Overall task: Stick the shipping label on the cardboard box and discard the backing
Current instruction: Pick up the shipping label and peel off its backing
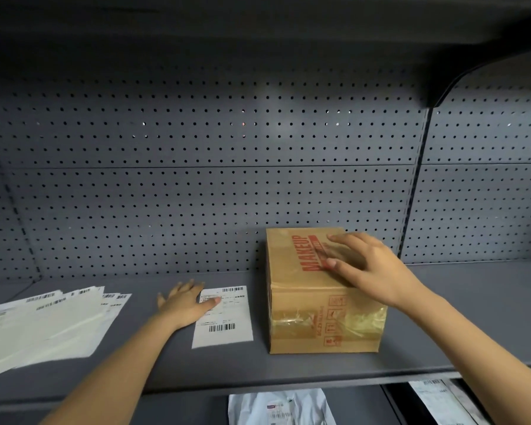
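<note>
A brown cardboard box [301, 314] with red "MAKEUP" print and clear tape stands on the grey shelf [457, 317], right of centre. My right hand [368, 268] lies flat on the box's top, fingers spread. To the left of the box a white shipping label [230, 329] with barcodes lies flat on the shelf. My left hand [186, 303] rests palm down on the label's upper left part, fingers apart, holding nothing.
A fanned pile of several more label sheets [46, 323] lies at the shelf's left. A perforated grey back panel [196, 179] rises behind. Below the shelf's front edge are white mailer bags [279, 406] and another labelled parcel [442, 400].
</note>
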A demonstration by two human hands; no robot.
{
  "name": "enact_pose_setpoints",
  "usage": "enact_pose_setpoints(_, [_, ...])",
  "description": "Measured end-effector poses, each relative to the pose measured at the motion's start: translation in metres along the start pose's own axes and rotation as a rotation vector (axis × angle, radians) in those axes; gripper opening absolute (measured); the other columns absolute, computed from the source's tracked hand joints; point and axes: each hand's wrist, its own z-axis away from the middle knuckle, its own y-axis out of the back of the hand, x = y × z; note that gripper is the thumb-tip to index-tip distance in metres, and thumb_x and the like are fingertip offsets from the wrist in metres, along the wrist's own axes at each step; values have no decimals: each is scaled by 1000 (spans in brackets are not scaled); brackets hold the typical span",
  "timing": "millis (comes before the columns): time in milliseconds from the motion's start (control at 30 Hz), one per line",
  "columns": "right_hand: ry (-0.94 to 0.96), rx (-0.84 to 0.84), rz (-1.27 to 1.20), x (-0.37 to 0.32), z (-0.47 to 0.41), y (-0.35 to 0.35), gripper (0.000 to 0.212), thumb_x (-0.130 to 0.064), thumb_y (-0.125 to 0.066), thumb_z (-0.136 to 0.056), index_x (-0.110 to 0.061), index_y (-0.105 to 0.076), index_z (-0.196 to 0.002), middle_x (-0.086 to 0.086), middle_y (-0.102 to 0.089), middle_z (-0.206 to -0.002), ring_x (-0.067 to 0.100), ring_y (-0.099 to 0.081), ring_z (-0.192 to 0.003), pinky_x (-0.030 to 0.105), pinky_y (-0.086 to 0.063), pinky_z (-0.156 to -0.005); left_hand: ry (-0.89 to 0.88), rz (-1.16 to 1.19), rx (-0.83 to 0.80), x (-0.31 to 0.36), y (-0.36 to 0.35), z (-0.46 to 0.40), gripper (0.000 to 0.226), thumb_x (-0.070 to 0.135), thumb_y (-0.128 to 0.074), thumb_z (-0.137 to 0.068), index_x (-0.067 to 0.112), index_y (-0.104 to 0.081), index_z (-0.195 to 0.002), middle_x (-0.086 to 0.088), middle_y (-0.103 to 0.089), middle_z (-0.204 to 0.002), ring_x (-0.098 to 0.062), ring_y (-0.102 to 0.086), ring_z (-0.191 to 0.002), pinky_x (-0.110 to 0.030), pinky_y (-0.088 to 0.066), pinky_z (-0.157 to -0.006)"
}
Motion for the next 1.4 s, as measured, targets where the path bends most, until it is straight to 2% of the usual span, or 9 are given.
enact_pose_setpoints(367, [0, -11, -24, 0, 4, -2, 47, -41, -56, -85, -21, -53, -127, 1, -55, -129, 20, -51, -119, 35, -41, -100, -55, 37, 76, 0, -5, 15, 59, 53, -35, -90, 23, -34, -140, 1, -23, -155, -22, -21, -142, -50, -13, -114])
enact_pose_setpoints(633, [-20, -13, -37, 0, 5, -2, 47, -41, -55, -86, -22, -51, -128, 2, -54, -131, 21, -50, -120, 37, -41, -101, -56, 191, 175, 5, -4, 33, 50, 40, -46, -90, 13, -45, -132, -10, -56, -132, -29, -51, -121, -39, -36, -104])
enact_pose_setpoints(833, [-29, -20, -42, 0, 6, -1, 47, -42, -55, -86, -22, -51, -128, 3, -53, -132, 23, -51, -119, 36, -41, -99, -35, 484, 266, 10, -7, 40, 53, 22, -61, -84, 11, -43, -132, -11, -55, -132, -29, -53, -117, -31, -41, -89])
enact_pose_setpoints(967, [-33, -24, -52, 0, 6, 0, 48, -44, -55, -85, -23, -51, -128, 3, -54, -131, 22, -52, -118, 38, -43, -99, -44, 788, 337, 13, -2, 44, 56, 2, -61, -81, 15, -42, -132, -8, -53, -133, -24, -56, -87, -29, -45, -67])
enact_pose_setpoints(1067, [-39, -29, -54, 0, 7, 0, 48, -44, -54, -85, -24, -50, -129, 3, -54, -131, 22, -51, -118, 38, -43, -99, -45, 1028, 367, 14, 10, 46, 67, -4, -63, -78, 17, -35, -136, -10, -49, -136, -29, -55, -106, -43, -49, -86])
enact_pose_setpoints(1167, [-36, -29, -58, -1, 7, 0, 48, -43, -54, -86, -23, -50, -128, 4, -55, -131, 22, -51, -119, 36, -42, -97, -40, 1206, 396, 22, 30, 51, 70, -6, -62, -78, 16, -32, -138, -10, -49, -133, -27, -50, -115, -39, -45, -89])
enact_pose_setpoints(1267, [-35, -28, -66, -3, 8, 2, 47, -42, -55, -86, -21, -51, -128, 5, -55, -131, 23, -51, -118, 36, -41, -97, -63, 1345, 387, 29, 54, 62, 68, -5, -59, -81, 20, -31, -138, -13, -62, -111, -27, -60, -97, -40, -50, -83])
enact_pose_setpoints(1333, [-39, -32, -79, -3, 9, 3, 45, -41, -55, -86, -21, -52, -127, 5, -55, -131, 23, -51, -119, 34, -40, -97, -94, 1385, 376, 34, 69, 69, 69, -6, -58, -82, 22, -28, -139, -5, -65, -90, -21, -62, -81, -37, -51, -77])
enact_pose_setpoints(1400, [-39, -36, -95, -4, 9, 4, 44, -40, -56, -86, -20, -53, -126, 5, -57, -129, 22, -52, -118, 31, -40, -95, -126, 1394, 375, 40, 82, 76, 70, -5, -57, -83, 23, -27, -140, -2, -64, -84, -19, -62, -78, -36, -51, -76])
